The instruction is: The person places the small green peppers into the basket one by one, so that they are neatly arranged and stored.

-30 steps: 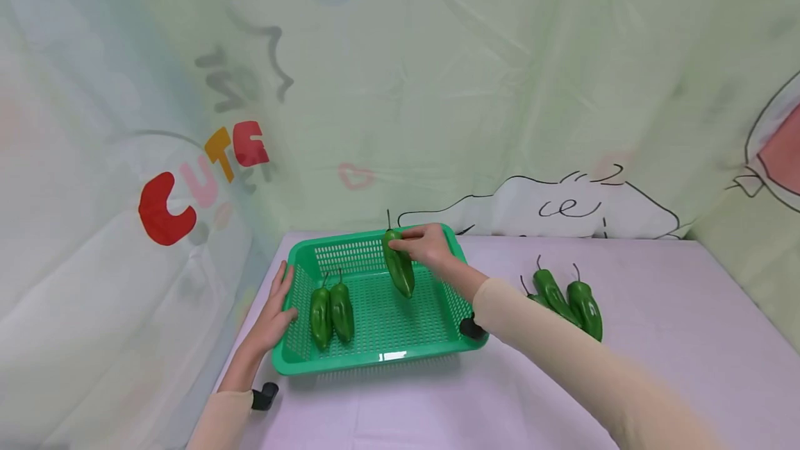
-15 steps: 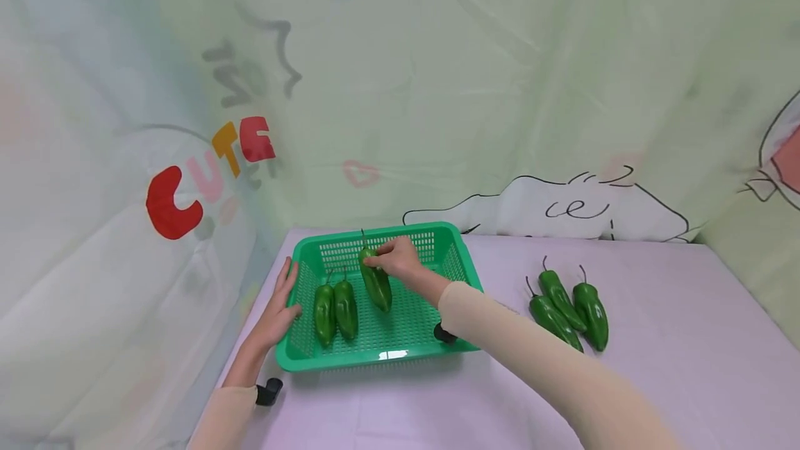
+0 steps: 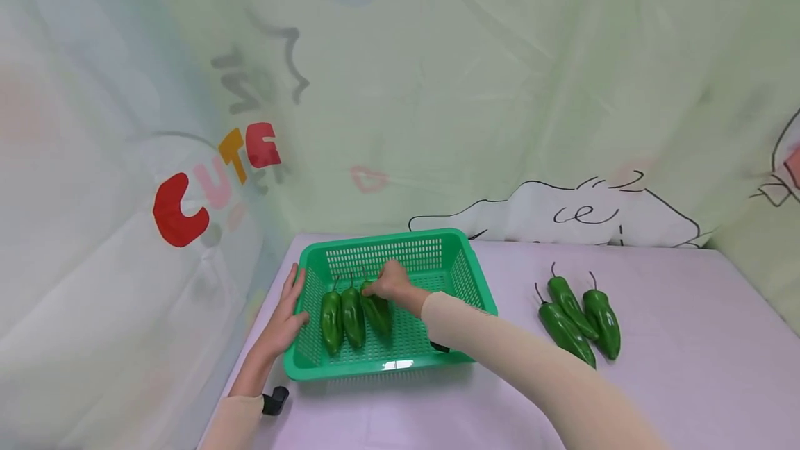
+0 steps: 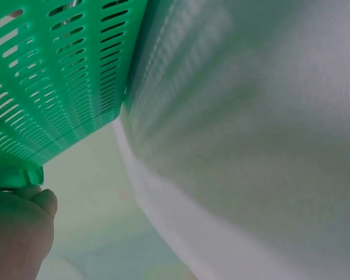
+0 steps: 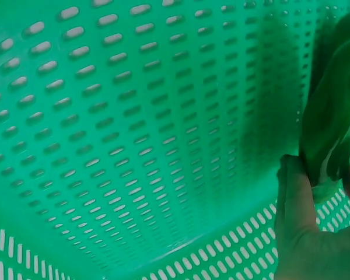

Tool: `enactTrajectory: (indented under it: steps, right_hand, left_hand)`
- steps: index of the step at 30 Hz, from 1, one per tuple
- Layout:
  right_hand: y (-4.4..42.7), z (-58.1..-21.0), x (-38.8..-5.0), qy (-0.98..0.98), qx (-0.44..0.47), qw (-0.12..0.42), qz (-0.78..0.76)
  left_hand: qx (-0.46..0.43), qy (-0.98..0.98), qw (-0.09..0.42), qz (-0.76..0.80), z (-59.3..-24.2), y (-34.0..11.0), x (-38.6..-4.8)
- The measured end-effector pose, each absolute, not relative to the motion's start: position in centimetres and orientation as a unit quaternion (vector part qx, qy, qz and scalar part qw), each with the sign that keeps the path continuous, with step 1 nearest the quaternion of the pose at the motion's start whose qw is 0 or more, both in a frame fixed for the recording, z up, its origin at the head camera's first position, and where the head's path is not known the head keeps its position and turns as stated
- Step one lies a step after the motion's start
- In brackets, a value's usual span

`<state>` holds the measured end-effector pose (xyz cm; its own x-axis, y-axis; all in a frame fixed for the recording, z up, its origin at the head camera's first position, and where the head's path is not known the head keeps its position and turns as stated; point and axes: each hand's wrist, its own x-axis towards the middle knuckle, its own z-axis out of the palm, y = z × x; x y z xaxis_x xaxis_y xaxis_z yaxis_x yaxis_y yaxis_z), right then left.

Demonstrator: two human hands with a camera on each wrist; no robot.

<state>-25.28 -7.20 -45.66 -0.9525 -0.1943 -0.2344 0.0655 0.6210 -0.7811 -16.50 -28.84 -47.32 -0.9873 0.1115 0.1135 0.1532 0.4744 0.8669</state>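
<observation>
My right hand [image 3: 395, 280] pinches a long green pepper [image 3: 380, 319] near its stem end, low inside the green plastic basket [image 3: 350, 371]. In the right wrist view, fingers and thumb grip that green pepper [image 5: 329, 125] from both sides. Just left of it, two more green peppers, the outer one [image 3: 332, 323] and the inner one [image 3: 353, 318], lie side by side with stems toward the back. My left hand [image 3: 284, 325] rests against the basket's left rim, fingers extended and thumb spread. Only part of the left hand [image 4: 20, 230] shows below the rim in the left wrist view.
Three green peppers [image 3: 565, 332] lie grouped on the pale cloth-covered table [image 3: 675, 311], right of the basket. A printed curtain [image 3: 437, 123] hangs behind the table, and another hangs close along the left side.
My right hand has moved left and down with its pepper, from above the basket to beside the two lying peppers. The left hand stays at the rim.
</observation>
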Motion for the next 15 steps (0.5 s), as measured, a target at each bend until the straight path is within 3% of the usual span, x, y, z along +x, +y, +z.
enactTrajectory:
  steps: [8, 15]
  right_hand:
    - [-7.9, -46.9, -24.8, 0.915, -0.067, 0.108, -0.382]
    - [-8.2, -47.5, -24.4, 0.917, -0.079, 0.09, -0.379]
  left_hand:
    - [-0.081, -0.856, 0.01, -0.51, -44.5, -27.8, -15.3]
    - [-0.073, -0.861, 0.008, -0.503, -44.8, -28.0, -15.3]
